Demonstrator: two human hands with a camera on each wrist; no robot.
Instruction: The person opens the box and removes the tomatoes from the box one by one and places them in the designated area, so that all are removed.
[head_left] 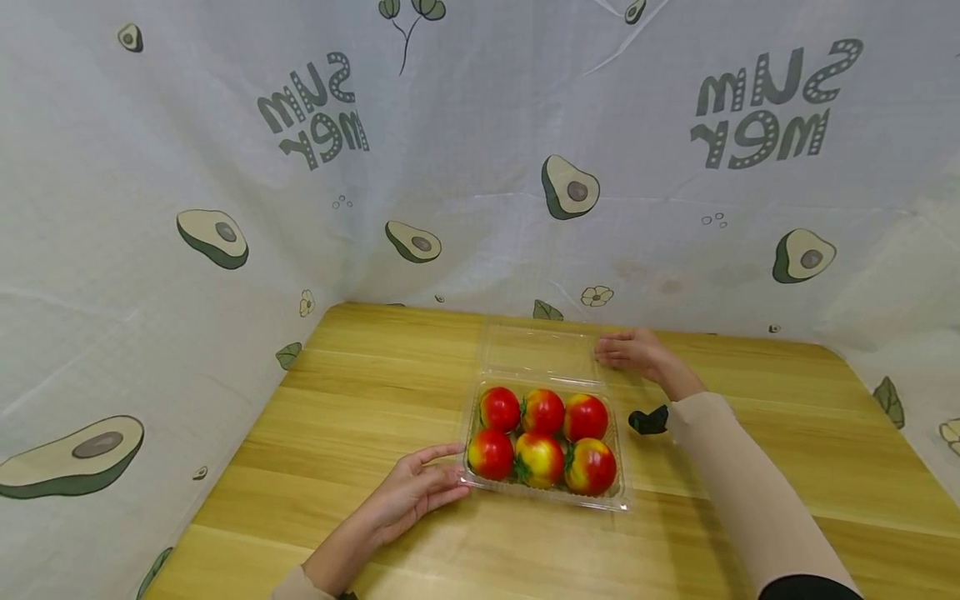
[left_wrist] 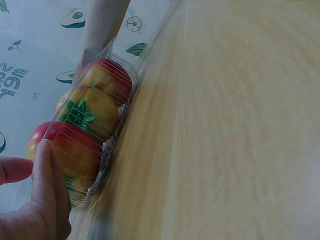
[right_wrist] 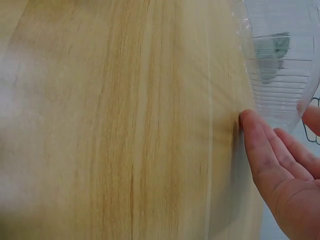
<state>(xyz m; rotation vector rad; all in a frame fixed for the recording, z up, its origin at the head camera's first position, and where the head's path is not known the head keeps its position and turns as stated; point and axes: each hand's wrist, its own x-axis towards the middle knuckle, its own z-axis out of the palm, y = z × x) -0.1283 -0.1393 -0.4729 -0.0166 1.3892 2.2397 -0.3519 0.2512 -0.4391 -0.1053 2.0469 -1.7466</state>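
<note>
Clear clamshell box lying open on the wooden table, holding six red-and-yellow fruits.
The left hand is touching its near-left corner, fingers extended; the thin plastic is probably feeling light, flexible and slippery, favouring a rim hold; the right hand is straddling the lid edge, thumb and straight fingers spread.

Counter: yellow-brown wood grain, rounded far corners, before me.
Cloth backdrop: pale, avocado-printed, grey-lettered, ahead of me and at both sides.
</note>
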